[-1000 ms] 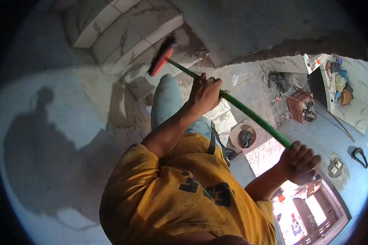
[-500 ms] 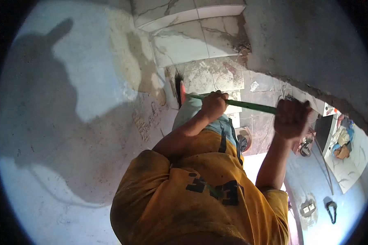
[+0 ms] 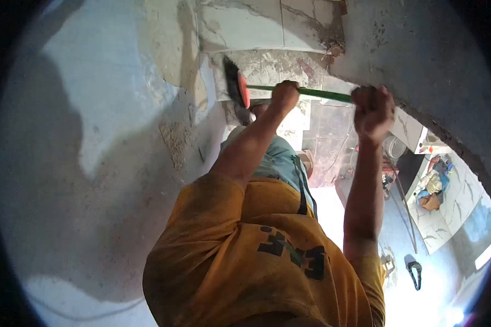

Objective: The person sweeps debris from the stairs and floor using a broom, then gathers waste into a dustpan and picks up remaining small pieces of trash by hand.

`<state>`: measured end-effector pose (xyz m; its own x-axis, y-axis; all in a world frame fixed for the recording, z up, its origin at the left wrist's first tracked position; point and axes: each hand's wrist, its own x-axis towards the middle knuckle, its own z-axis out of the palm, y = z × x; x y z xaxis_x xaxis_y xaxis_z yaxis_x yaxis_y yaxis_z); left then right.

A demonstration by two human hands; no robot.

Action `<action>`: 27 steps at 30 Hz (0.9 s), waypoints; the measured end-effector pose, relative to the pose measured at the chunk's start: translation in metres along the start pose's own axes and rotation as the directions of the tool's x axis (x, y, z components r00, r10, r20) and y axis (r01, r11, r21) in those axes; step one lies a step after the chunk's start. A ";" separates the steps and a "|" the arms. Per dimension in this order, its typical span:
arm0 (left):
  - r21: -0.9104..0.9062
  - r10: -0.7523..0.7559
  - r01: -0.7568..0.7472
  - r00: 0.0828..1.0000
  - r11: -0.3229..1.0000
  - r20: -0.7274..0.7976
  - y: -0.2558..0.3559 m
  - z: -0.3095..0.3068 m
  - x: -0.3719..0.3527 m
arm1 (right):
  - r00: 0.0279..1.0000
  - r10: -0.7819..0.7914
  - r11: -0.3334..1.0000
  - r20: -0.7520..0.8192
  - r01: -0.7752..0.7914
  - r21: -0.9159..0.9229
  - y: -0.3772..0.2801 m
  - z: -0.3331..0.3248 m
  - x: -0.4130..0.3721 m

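Observation:
A green stick runs across the upper middle, with a red broom head and dark bristles at its left end. My left hand is wrapped round the stick near the broom head. At the stick's other end, my right hand is closed round it. The bristles lie over the dirty, pale step, beside the wall at the left.
White marbled tiles rise at the top. A rough-edged grey wall stands at the upper right. Cloths lie on a marbled surface at the right, near a bucket. A black ring-shaped item is at the lower right.
Both hands and the broom have moved up in the view, and the broom head now lies over the step. The view has shifted, and both hands still hold the stick.

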<state>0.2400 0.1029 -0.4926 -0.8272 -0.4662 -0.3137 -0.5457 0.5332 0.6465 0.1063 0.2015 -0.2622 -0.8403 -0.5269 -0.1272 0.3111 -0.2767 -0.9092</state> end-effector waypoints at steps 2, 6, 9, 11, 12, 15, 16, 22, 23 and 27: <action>-0.087 0.153 -0.157 0.987 0.984 -0.057 0.025 0.021 -0.004 | 0.996 -0.052 0.997 -0.078 0.047 -0.058 -0.022 -0.018 -0.024; -0.149 0.314 -0.321 0.947 0.935 -0.064 0.096 0.025 -0.027 | 0.976 -0.220 0.966 0.001 0.217 -0.141 -0.078 -0.011 -0.086; -0.131 0.455 -0.474 0.878 0.871 -0.152 0.106 0.013 -0.043 | 0.966 -0.256 0.960 -0.043 0.249 -0.127 -0.103 0.000 -0.108; 0.028 0.352 -0.355 0.934 0.935 0.064 0.096 -0.029 -0.057 | 0.967 -0.204 0.979 -0.152 0.206 -0.003 -0.108 0.000 -0.106; 0.066 0.297 -0.299 0.954 0.952 0.045 0.082 -0.041 -0.063 | 0.963 -0.148 0.989 -0.225 0.151 -0.005 -0.099 0.000 -0.102; 0.248 0.133 -0.113 0.989 0.962 -0.063 0.004 -0.035 -0.060 | 0.966 0.022 1.000 -0.257 -0.021 0.007 -0.030 -0.001 -0.086; 0.180 0.014 -0.002 0.998 0.984 -0.066 -0.035 -0.019 -0.048 | 0.954 0.071 0.997 -0.293 -0.060 0.046 0.000 0.007 -0.079; 0.094 0.110 -0.088 0.954 0.992 -0.278 0.007 -0.019 -0.009 | 0.995 -0.003 0.994 -0.100 0.014 0.111 -0.005 0.019 -0.038; 0.055 0.089 -0.076 0.948 0.996 -0.306 0.012 0.009 0.005 | 0.998 -0.013 0.997 -0.062 0.018 0.073 -0.017 0.001 -0.032; -0.002 0.186 -0.192 0.952 0.981 -0.244 0.083 0.081 0.043 | 0.994 -0.072 0.997 -0.086 0.071 -0.012 -0.071 -0.059 -0.018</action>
<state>0.1486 0.1840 -0.5089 -0.8561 -0.5167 -0.0090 -0.3764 0.6116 0.6959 0.0730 0.2780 -0.2191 -0.8954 -0.4350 -0.0950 0.2455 -0.3042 -0.9204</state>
